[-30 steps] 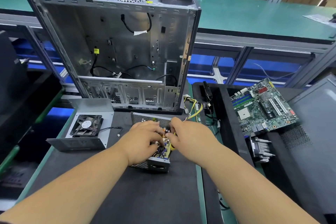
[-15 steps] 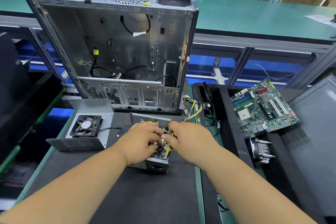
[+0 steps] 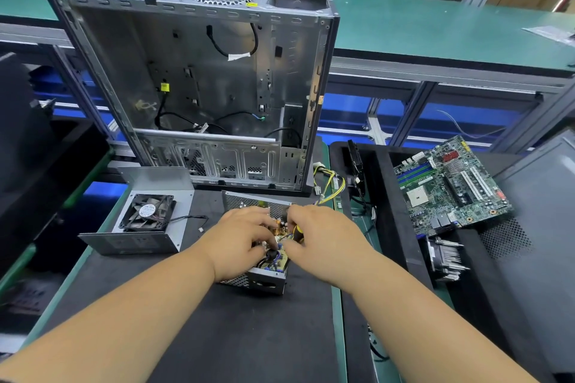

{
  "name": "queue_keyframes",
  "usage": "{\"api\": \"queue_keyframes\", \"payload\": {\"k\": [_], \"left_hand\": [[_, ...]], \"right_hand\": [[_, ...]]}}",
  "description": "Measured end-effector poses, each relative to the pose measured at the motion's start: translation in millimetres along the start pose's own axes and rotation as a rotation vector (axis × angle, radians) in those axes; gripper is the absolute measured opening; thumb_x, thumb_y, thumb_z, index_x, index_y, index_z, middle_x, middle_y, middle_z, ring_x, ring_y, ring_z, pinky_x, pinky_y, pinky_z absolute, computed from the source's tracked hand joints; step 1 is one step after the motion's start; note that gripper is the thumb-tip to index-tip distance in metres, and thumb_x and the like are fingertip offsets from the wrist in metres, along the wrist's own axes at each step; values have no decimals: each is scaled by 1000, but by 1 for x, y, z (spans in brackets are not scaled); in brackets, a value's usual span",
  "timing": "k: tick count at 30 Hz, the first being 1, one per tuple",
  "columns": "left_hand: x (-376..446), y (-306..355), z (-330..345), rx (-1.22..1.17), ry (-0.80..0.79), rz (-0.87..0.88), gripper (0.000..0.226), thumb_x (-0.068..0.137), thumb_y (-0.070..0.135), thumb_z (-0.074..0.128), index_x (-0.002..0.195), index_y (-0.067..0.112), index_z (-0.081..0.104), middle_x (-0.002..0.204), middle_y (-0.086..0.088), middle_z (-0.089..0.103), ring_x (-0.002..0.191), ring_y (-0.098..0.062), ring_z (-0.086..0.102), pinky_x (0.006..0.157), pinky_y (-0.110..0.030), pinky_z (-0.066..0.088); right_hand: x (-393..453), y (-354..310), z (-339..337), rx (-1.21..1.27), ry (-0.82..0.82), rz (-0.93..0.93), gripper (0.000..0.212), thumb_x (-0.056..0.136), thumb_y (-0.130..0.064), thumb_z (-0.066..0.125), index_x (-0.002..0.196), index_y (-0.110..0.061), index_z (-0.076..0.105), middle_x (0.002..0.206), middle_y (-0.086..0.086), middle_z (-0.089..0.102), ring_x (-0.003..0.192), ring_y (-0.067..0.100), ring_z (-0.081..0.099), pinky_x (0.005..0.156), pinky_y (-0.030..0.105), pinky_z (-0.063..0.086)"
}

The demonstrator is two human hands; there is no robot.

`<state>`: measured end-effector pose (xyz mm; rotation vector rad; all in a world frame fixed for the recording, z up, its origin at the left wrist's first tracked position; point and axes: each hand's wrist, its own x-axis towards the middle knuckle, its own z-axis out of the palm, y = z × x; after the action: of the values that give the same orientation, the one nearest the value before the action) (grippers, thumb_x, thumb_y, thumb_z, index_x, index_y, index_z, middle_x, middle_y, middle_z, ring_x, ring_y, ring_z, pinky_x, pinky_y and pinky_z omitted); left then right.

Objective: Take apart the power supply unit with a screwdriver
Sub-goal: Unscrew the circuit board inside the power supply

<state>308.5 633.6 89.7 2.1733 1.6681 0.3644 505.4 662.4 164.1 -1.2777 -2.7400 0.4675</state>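
The right hand (image 3: 323,236) has shifted slightly toward the left hand (image 3: 245,239) over the open power supply unit (image 3: 264,277); its fingers have closed in round the yellow-and-black screwdriver (image 3: 298,232); the handle now shows between the two hands; the left hand's position is almost unchanged.

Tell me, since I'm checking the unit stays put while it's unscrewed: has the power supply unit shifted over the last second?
No. The power supply unit sits at the same spot relative to the fan cover and the computer case.
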Motion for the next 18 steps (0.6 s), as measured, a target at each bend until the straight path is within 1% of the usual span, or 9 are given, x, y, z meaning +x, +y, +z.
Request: {"api": "queue_keyframes", "payload": {"k": [1,2,3,6,10,12,14,16,18], "left_hand": [[0,0,1,3,3,1,31,89,18,58,114,32,71,140,23,49,145,-5,23,118,-29,11],[-1,0,0,-5,5,-1,34,89,18,58,118,32,69,140,23,49,144,-5,24,118,-30,12],[-1,0,0,-24,8,-5,36,88,18,59,120,33,67,139,24,49,144,-5,25,118,-31,13],[-3,0,-4,-92,50,-14,34,86,19,64,116,34,68,134,25,52,138,-3,33,116,-36,20],[-5,2,-8,-93,141,-22,28,86,20,67,111,34,70,125,27,54,128,-1,42,113,-36,25],[-5,4,-8,-91,157,-19,29,86,19,68,110,34,70,124,26,55,126,-3,44,112,-37,27],[-4,8,-9,-86,162,-25,29,85,18,68,110,33,70,124,25,56,124,-5,46,111,-38,28],[-4,11,-9,-82,164,-32,28,85,17,68,110,31,71,123,24,57,124,-5,47,111,-38,29],[-4,14,-8,-75,147,-35,28,85,17,67,110,31,71,124,23,57,124,-5,46,112,-38,29]], "right_hand": [[0,1,1,-29,6,15,32,92,-50,51,101,-20,51,93,-1,60,92,26,56,75,38,49],[0,2,1,-35,7,30,36,94,-55,48,102,-20,51,91,0,62,90,26,57,74,38,49],[1,3,2,-21,5,39,36,96,-54,47,104,-20,51,90,0,62,89,26,57,72,37,49],[2,3,1,64,6,31,22,97,-40,52,105,-19,50,88,-1,55,85,25,54,68,35,43],[0,5,-1,132,0,-7,12,89,-23,57,97,-21,49,94,-2,53,93,22,48,78,36,45],[0,6,-1,124,-14,-21,11,86,-22,55,96,-19,50,94,-2,51,94,23,47,80,37,44],[0,7,0,70,-3,-37,15,89,-30,54,97,-19,49,95,0,54,93,25,50,80,39,46],[1,9,1,12,16,-38,27,94,-45,52,98,-19,48,92,0,58,91,26,53,76,40,48],[2,10,2,1,16,-26,31,96,-50,51,99,-19,48,87,-2,56,89,26,54,71,37,46]]}}
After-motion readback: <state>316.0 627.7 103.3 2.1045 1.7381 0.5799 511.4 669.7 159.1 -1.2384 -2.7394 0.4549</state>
